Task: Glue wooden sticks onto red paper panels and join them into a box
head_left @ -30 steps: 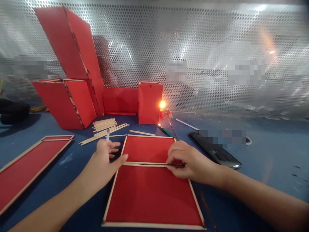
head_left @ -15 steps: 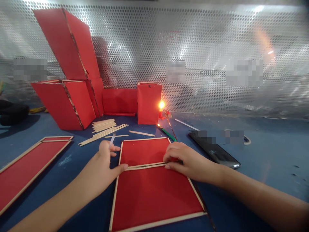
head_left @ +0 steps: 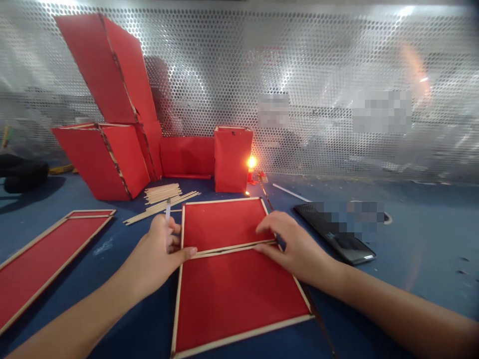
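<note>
Two red panels edged with pale wooden strips lie flat, edge to edge: a far panel (head_left: 220,224) and a near panel (head_left: 239,299). A narrow dark gap shows along their seam. My left hand (head_left: 159,249) has a whitish glue stick (head_left: 168,212) with a dark tip upright in its curled fingers, and its thumb rests on the seam's left end. At the seam's right end, my right hand (head_left: 294,244) touches the strips with its thumb. Its index finger stands apart over the far panel; the other fingertips are hidden.
A flame (head_left: 252,162) burns beside a small red box (head_left: 232,159). Loose wooden sticks (head_left: 162,197) lie before a tall red box structure (head_left: 123,65). A long framed red panel (head_left: 41,264) is at left, a black phone (head_left: 333,234) at right. Behind stands a perforated metal sheet (head_left: 318,65).
Both panels have slid away from me, the far one now covering part of a stick. My right index finger has lifted apart from the thumb. The green-handled tool has gone out of sight.
</note>
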Tool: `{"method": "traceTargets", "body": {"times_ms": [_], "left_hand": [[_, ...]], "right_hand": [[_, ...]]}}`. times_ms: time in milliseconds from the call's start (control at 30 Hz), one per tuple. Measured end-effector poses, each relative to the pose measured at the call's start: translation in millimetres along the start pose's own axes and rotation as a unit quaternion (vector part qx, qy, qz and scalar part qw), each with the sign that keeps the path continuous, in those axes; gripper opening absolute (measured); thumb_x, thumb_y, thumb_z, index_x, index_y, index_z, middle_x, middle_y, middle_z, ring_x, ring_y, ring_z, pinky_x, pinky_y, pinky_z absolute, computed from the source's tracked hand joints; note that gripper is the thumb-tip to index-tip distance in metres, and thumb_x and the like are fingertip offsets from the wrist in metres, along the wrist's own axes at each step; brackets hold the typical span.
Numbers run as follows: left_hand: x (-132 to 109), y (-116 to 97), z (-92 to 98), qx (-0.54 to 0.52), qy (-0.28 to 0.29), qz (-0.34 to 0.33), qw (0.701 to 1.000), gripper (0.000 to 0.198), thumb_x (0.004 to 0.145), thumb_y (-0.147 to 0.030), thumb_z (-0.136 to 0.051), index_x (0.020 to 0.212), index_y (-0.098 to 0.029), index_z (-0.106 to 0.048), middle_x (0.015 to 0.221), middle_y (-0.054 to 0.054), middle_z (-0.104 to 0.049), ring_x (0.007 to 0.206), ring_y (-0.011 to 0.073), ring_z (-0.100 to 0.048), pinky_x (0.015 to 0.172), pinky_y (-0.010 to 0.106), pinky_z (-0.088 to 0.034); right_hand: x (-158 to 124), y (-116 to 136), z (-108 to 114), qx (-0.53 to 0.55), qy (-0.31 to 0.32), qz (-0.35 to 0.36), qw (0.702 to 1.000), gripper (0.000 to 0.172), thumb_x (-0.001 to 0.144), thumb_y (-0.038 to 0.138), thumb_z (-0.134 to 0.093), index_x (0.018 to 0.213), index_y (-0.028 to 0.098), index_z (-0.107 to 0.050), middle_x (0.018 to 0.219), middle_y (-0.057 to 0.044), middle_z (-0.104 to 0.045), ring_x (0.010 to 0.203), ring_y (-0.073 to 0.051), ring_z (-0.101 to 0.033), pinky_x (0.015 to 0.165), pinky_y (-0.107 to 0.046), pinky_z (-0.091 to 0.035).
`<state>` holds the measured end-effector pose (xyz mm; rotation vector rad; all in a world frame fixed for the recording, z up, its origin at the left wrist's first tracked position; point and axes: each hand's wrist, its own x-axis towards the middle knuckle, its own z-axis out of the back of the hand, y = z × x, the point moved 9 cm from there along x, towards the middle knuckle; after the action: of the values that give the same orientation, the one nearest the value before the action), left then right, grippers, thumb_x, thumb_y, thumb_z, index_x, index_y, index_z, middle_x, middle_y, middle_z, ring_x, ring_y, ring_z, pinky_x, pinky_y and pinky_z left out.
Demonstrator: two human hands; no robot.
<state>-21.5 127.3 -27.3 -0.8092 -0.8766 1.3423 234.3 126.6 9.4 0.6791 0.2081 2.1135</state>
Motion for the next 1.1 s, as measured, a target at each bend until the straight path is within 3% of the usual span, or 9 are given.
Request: {"method": "traceTargets", "body": {"times_ms": [100, 167, 267, 333, 500, 567, 667, 833, 1100], "left_hand": [[-2, 2, 2.2, 0.021, 0.0, -0.036, 0.999, 0.042, 0.077, -0.043, -0.067, 0.094, -0.029, -0.031, 0.072, -0.007, -0.063, 0.07, 0.025, -0.073, 0.067, 0.041, -0.057], [-5, 3, 6.3, 0.046, -0.013, -0.064, 0.997, 0.041, 0.08, -0.046, -0.067, 0.094, -0.029, -0.032, 0.071, -0.007, -0.064, 0.072, 0.0272, -0.074, 0.07, 0.044, -0.057], [-9, 6, 11.6, 0.074, -0.027, -0.087, 0.993, 0.041, 0.083, -0.049, -0.067, 0.098, -0.028, -0.035, 0.094, 0.002, -0.072, 0.094, 0.0309, -0.075, 0.081, 0.047, -0.057], [-11, 6, 12.5, 0.082, -0.025, -0.099, 0.991, 0.038, 0.085, -0.048, -0.065, 0.101, -0.028, -0.037, 0.11, 0.006, -0.071, 0.11, 0.0321, -0.071, 0.087, 0.047, -0.058], [-13, 2, 12.3, 0.102, -0.026, -0.133, 0.985, 0.032, 0.088, -0.047, -0.063, 0.098, -0.028, -0.038, 0.113, 0.009, -0.07, 0.117, 0.0334, -0.068, 0.092, 0.048, -0.058], [-13, 3, 14.5, 0.094, -0.04, -0.126, 0.987, 0.035, 0.086, -0.046, -0.065, 0.098, -0.029, -0.037, 0.113, 0.009, -0.071, 0.114, 0.0344, -0.07, 0.091, 0.05, -0.059], [-14, 2, 18.2, 0.06, -0.063, -0.099, 0.991, 0.046, 0.079, -0.047, -0.071, 0.105, -0.029, -0.038, 0.117, 0.009, -0.072, 0.11, 0.0362, -0.072, 0.089, 0.051, -0.061], [-17, -6, 13.6, 0.001, -0.05, -0.074, 0.996, 0.05, 0.078, -0.048, -0.069, 0.114, -0.03, -0.041, 0.121, 0.007, -0.073, 0.12, 0.0362, -0.067, 0.092, 0.049, -0.06], [-12, 1, 22.5, 0.133, -0.054, -0.074, 0.987, 0.037, 0.076, -0.052, -0.067, 0.101, -0.031, -0.049, 0.106, 0.005, -0.078, 0.107, 0.0391, -0.072, 0.079, 0.048, -0.06]], "right_hand": [[-10, -33, 21, 0.055, -0.125, -0.116, 0.984, 0.052, 0.079, 0.038, -0.075, 0.122, 0.019, -0.053, 0.113, -0.013, -0.059, 0.091, -0.025, -0.058, 0.079, -0.041, -0.053], [-13, -48, 12, 0.121, -0.088, -0.166, 0.975, 0.064, 0.074, 0.041, -0.077, 0.127, 0.02, -0.05, 0.11, -0.011, -0.063, 0.086, -0.023, -0.06, 0.075, -0.039, -0.054], [-14, -51, -5, 0.209, 0.003, -0.188, 0.96, 0.06, 0.078, 0.035, -0.073, 0.131, 0.022, -0.048, 0.098, -0.004, -0.069, 0.077, -0.019, -0.061, 0.072, -0.037, -0.055], [-12, -49, -5, 0.225, 0.013, -0.197, 0.954, 0.058, 0.079, 0.028, -0.072, 0.131, 0.021, -0.049, 0.094, -0.002, -0.069, 0.075, -0.018, -0.062, 0.072, -0.035, -0.054], [-7, -40, -10, 0.187, 0.077, -0.203, 0.958, 0.01, 0.08, 0.023, -0.072, 0.086, 0.018, -0.067, 0.073, 0.0, -0.063, 0.067, -0.016, -0.058, 0.065, -0.032, -0.05], [-6, -36, -13, 0.221, 0.091, -0.19, 0.952, 0.005, 0.082, 0.022, -0.07, 0.082, 0.018, -0.068, 0.078, -0.002, -0.068, 0.072, -0.018, -0.063, 0.072, -0.034, -0.053], [-5, -30, -15, 0.292, 0.091, -0.158, 0.939, 0.007, 0.083, 0.025, -0.072, 0.089, 0.02, -0.071, 0.093, -0.004, -0.074, 0.086, -0.02, -0.068, 0.085, -0.038, -0.055], [-5, -34, -16, 0.272, 0.089, -0.153, 0.946, 0.018, 0.083, 0.037, -0.076, 0.092, 0.021, -0.075, 0.087, -0.004, -0.074, 0.078, -0.021, -0.067, 0.078, -0.038, -0.058], [-6, -27, -10, 0.223, 0.07, -0.129, 0.964, 0.02, 0.086, 0.038, -0.07, 0.092, 0.019, -0.074, 0.078, -0.003, -0.072, 0.074, -0.02, -0.065, 0.07, -0.034, -0.056]]}}
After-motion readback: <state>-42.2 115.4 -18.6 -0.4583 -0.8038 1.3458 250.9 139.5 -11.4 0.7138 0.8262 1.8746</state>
